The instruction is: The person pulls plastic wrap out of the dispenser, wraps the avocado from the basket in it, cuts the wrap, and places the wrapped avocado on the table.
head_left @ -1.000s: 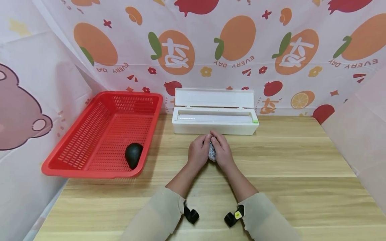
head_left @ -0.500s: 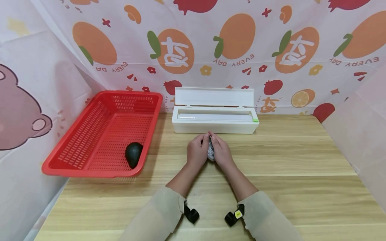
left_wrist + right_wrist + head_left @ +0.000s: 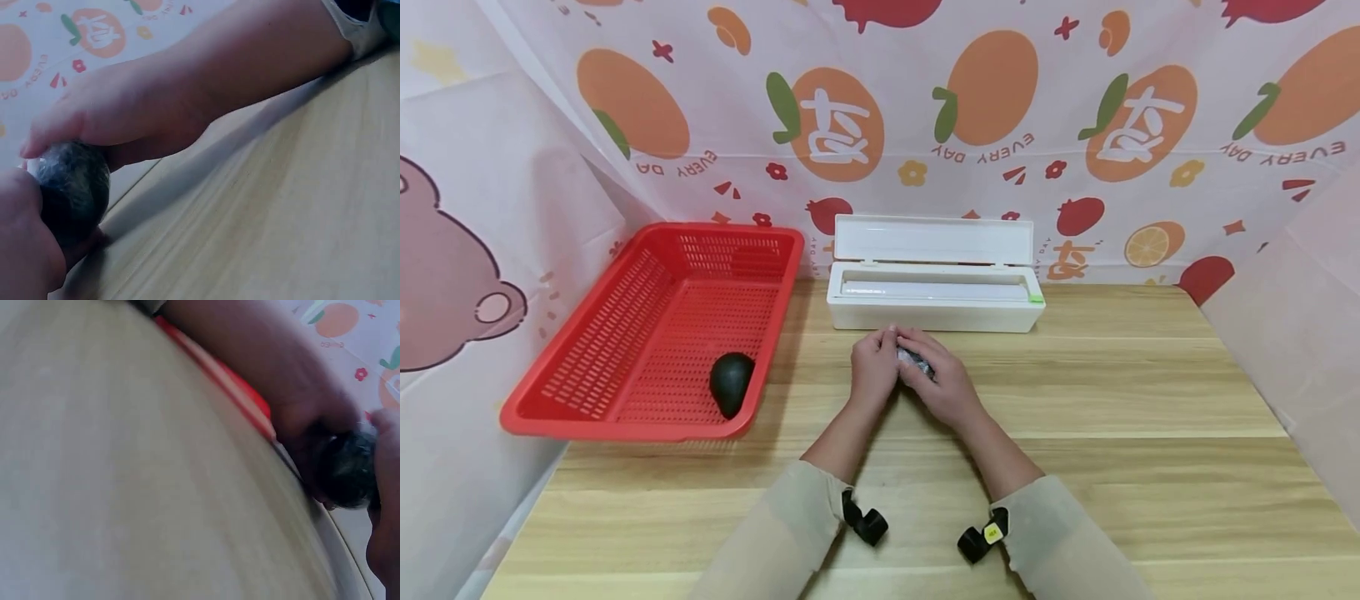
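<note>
A dark avocado wrapped in clear film (image 3: 916,362) is held between both hands, just in front of the white box. My left hand (image 3: 874,371) grips its left side, with the fingers curled. My right hand (image 3: 946,383) holds the right side, thumb and fingers round it. Close up in the left wrist view, the wrapped avocado (image 3: 75,187) shows shiny, wrinkled film, and both hands touch it. In the right wrist view the avocado (image 3: 347,470) is dark and partly hidden by the hands.
A white cling film box (image 3: 936,315) stands at the back, lid up, with a roll inside. To the left is a red plastic basket (image 3: 625,431) holding another dark avocado (image 3: 732,383). A fruit-print cloth (image 3: 917,125) hangs behind the wooden table (image 3: 1120,483).
Both hands have shifted slightly left with the wrapped avocado, the left hand more so. The avocado has turned from pointing toward me to lying aslant. Box and basket stay put.
</note>
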Demonstrator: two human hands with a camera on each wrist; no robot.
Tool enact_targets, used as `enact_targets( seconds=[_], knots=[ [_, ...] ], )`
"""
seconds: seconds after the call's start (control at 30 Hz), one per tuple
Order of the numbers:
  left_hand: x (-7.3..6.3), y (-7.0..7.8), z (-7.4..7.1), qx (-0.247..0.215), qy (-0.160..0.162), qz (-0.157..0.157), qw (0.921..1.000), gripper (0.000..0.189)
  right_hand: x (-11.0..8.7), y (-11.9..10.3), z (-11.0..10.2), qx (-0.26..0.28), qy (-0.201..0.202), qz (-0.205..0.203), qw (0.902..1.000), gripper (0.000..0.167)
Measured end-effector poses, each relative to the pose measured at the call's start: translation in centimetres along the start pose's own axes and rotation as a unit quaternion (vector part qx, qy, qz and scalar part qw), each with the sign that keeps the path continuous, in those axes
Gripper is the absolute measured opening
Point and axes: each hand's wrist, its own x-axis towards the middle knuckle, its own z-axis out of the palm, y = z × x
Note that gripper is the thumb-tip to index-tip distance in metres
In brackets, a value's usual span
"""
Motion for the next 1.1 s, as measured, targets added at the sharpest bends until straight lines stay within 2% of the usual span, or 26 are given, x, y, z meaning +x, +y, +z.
enact_targets(
  seconds=[0.07, 0.17, 0.27, 0.4, 0.5, 0.6, 0.7, 0.8, 0.87, 0.93, 1.03, 1.1],
  knots=[
    [-0.1, 0.0, 0.1, 0.010, -0.011, 0.010, 0.9998, 0.034, 0.1, 0.1, 0.0, 0.016, 0.027, 0.025, 0.9992, 0.032],
    [-0.6, 0.0, 0.5, 0.015, -0.032, 0.023, 0.9991, 0.036, 0.2, 0.4, -0.2, 0.060, 0.074, 0.096, 0.9908, 0.030],
    [-1.1, 0.2, 0.9, -0.007, -0.057, 0.021, 0.9981, 0.038, 0.5, 0.8, -0.7, 0.108, 0.112, 0.181, 0.9712, 0.030],
    [-1.7, 0.5, 1.1, -0.025, -0.116, 0.020, 0.9927, 0.042, 0.7, 1.1, -1.1, 0.162, 0.150, 0.245, 0.9442, 0.033],
    [-2.0, 0.5, 1.2, 0.019, -0.176, 0.044, 0.9832, 0.054, 0.8, 1.2, -1.3, 0.188, 0.165, 0.263, 0.9318, 0.033],
    [-2.0, 0.4, 1.3, 0.094, -0.229, 0.096, 0.9640, 0.070, 0.9, 1.2, -1.5, 0.204, 0.167, 0.274, 0.9250, 0.032],
    [-2.1, 0.1, 1.3, 0.151, -0.251, 0.156, 0.9435, 0.076, 0.8, 1.1, -1.6, 0.226, 0.163, 0.284, 0.9176, 0.032],
    [-2.0, 0.0, 1.4, 0.182, -0.246, 0.198, 0.9312, 0.069, 1.0, 0.9, -1.7, 0.254, 0.151, 0.281, 0.9134, 0.036],
    [-2.0, 0.0, 1.5, 0.196, -0.239, 0.210, 0.9277, 0.061, 1.1, 0.8, -1.8, 0.282, 0.138, 0.275, 0.9086, 0.041],
    [-2.0, -0.1, 1.5, 0.203, -0.231, 0.213, 0.9274, 0.055, 1.1, 0.7, -1.8, 0.308, 0.125, 0.267, 0.9048, 0.044],
    [-2.0, -0.2, 1.5, 0.198, -0.218, 0.206, 0.9331, 0.051, 1.0, 0.7, -1.6, 0.328, 0.107, 0.255, 0.9030, 0.044],
    [-2.0, -0.2, 1.4, 0.193, -0.210, 0.202, 0.9370, 0.050, 0.9, 0.7, -1.4, 0.323, 0.097, 0.247, 0.9086, 0.043]
  ],
)
